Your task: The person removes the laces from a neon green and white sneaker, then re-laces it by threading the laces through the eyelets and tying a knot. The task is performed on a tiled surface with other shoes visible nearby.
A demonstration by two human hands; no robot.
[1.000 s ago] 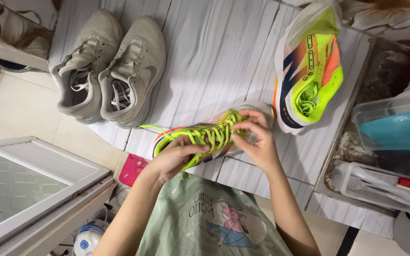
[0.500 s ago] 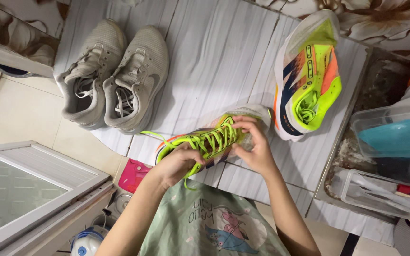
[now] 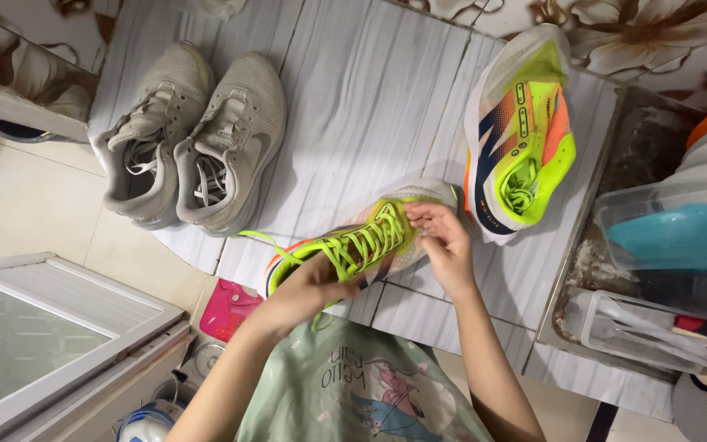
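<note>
The left hand [image 3: 308,282] hid the neon shoe's [image 3: 370,237] heel, and the right edge cut off the clear tub [image 3: 673,237].

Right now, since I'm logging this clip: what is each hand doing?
Left hand: closed on the neon-laced shoe, near its heel end.
Right hand: fingers pinched at the green laces near the toe.

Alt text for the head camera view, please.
Two bare hands, left hand and right hand, work the neon yellow laces of a colourful running shoe on a white plank surface. Its mate lies to the right, a grey pair of sneakers to the left.
</note>
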